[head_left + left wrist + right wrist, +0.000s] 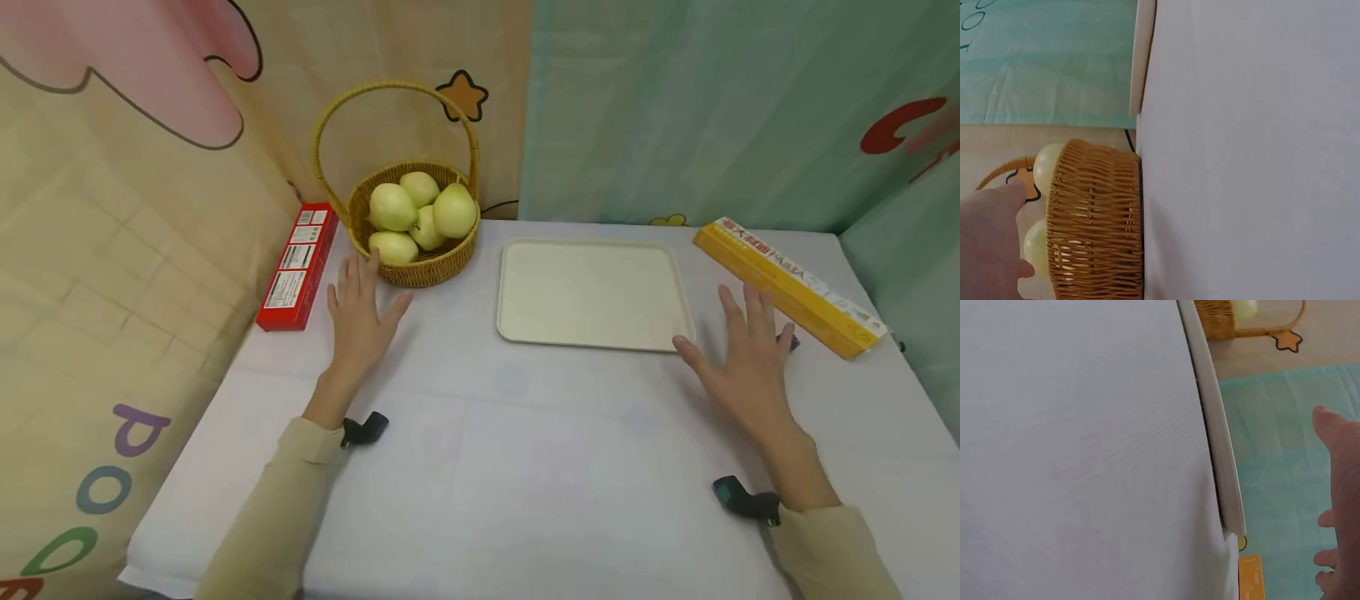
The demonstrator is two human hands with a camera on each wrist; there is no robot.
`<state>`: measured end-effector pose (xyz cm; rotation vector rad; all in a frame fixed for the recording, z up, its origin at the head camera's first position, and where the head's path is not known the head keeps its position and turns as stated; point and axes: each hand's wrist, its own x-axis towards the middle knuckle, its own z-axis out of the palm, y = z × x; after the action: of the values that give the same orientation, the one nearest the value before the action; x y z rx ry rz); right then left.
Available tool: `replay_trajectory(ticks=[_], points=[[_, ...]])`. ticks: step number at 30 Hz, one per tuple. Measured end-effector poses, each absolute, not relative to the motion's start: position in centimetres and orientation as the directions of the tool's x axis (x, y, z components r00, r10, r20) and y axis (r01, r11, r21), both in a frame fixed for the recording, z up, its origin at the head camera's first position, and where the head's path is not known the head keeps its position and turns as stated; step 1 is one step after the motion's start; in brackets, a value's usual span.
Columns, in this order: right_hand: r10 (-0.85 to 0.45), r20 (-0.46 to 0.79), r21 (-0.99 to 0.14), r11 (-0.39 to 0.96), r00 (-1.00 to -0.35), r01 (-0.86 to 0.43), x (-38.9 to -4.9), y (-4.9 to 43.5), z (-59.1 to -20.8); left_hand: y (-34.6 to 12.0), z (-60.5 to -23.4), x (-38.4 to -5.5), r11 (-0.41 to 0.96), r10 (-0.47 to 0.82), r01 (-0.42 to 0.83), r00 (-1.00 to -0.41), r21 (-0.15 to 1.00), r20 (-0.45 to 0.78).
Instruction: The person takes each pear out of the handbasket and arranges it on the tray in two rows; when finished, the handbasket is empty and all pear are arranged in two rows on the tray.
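My left hand (358, 321) hovers over the table with fingers spread, its fingertips near the front of a wicker basket (438, 271). Several pale green pears (454, 211) fill that basket, whose tall arched handle stands up. In the left wrist view the hand (991, 237) shows at the left, beside the basket's woven side. Fingers spread, my right hand (746, 367) is held above the table by the right front corner of a cream rectangular tray (596, 292). The right wrist view catches the tray edge (1222, 450) and part of this hand (1344, 475). Neither hand holds anything.
A red box (297, 267) with white labels lies left of the basket. At the right lies a long yellow box (791, 287), set diagonally. A small dark item (789, 341) is partly hidden behind the right hand. Printed curtains (712, 108) hang behind the white-covered table (525, 483).
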<state>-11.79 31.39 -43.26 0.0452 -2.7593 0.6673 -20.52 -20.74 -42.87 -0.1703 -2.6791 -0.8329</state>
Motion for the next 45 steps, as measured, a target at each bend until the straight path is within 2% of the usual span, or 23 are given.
replay_trajectory(ticks=[7, 12, 17, 20, 27, 36, 45], points=[[-0.021, 0.252, -0.445, 0.885, -0.968, -0.135, -15.4, 28.9, -41.9, -20.6, -43.1, -23.8, 0.711, -0.131, 0.157, -0.928, 0.686, 0.349], [-0.055, 0.281, -0.493, 0.848, -0.958, -0.193, -18.2, 26.1, -41.4, -20.2, -43.3, -25.9, 0.621, -0.229, 0.183, -0.888, 0.762, 0.399], [-0.085, 0.327, -0.549, 0.793, -0.941, -0.263, -20.8, 22.8, -41.6, -20.2, -43.5, -27.4, 0.567, -0.284, 0.143, -0.891, 0.811, 0.355], [-0.095, 0.327, -0.576, 0.769, -0.94, -0.278, -22.0, 20.8, -41.6, -20.4, -43.8, -28.0, 0.54, -0.298, 0.127, -0.896, 0.832, 0.33], [-0.114, 0.307, -0.64, 0.71, -0.945, -0.294, -24.5, 15.8, -41.2, -21.0, -45.1, -28.5, 0.478, -0.292, 0.176, -0.893, 0.861, 0.344], [-0.183, 0.278, -0.723, 0.606, -0.943, -0.331, -26.3, 7.6, -40.6, -22.2, -45.8, -26.8, 0.453, -0.334, 0.188, -0.87, 0.871, 0.362], [-0.143, 0.341, -0.75, 0.555, -0.929, -0.36, -28.7, 4.5, -38.9, -20.5, -45.9, -27.6, 0.428, -0.306, 0.217, -0.879, 0.877, 0.367]])
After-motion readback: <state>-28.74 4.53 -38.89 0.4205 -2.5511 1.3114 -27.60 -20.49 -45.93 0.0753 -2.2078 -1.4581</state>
